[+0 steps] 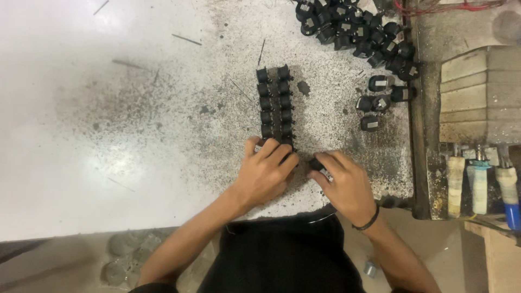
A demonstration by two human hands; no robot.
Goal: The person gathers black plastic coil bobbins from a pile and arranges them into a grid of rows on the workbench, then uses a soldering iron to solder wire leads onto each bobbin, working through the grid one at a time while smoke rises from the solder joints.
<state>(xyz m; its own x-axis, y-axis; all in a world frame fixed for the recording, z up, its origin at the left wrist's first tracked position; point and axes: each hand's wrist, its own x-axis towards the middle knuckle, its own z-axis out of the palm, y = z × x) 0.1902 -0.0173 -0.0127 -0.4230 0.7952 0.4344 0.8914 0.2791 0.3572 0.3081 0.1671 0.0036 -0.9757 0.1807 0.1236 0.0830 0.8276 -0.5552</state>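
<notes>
At the near end of the double row of black parts (275, 103), my left hand (266, 173) presses flat; my right hand (344, 184) pinches one small black part (316, 164), probably light and stiff, by its sides.

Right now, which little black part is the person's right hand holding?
The single black part pinched in the right hand, just right of the two neat rows. The others sit in rows or in the loose pile.
</notes>
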